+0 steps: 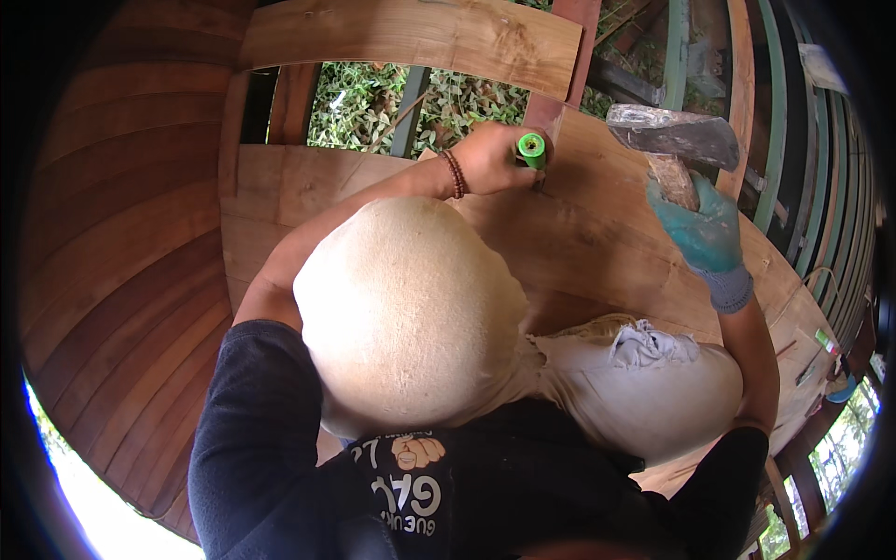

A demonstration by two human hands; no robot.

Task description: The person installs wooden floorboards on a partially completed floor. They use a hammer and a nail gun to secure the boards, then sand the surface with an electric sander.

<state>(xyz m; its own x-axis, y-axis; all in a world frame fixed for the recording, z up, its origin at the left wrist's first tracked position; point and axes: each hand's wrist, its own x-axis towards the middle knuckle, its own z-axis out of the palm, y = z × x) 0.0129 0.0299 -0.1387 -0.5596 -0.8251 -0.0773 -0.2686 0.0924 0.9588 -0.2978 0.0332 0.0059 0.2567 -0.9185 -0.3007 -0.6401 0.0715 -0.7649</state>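
My bare left hand (495,159), with a beaded bracelet at the wrist, is closed round a green-handled chisel (531,149). The chisel stands nearly upright, butt end up; its lower end is by a wooden board (597,224), and most of the blade is hidden. To the right, my right hand (700,229), in a teal and grey work glove, grips a hatchet (677,135) by its wooden handle. Raised above the boards, the hatchet head is apart from the chisel, its pale blunt end pointing left and its dark wide blade pointing right.
My bent knees, in worn beige trousers (411,289), take up the middle. Beyond the boards, a gap shows green plants (364,103) below, crossed by a dark beam (411,112). Another plank (420,37) lies at the far side. A plank wall (131,252) rises left; green slats (775,121) stand right.
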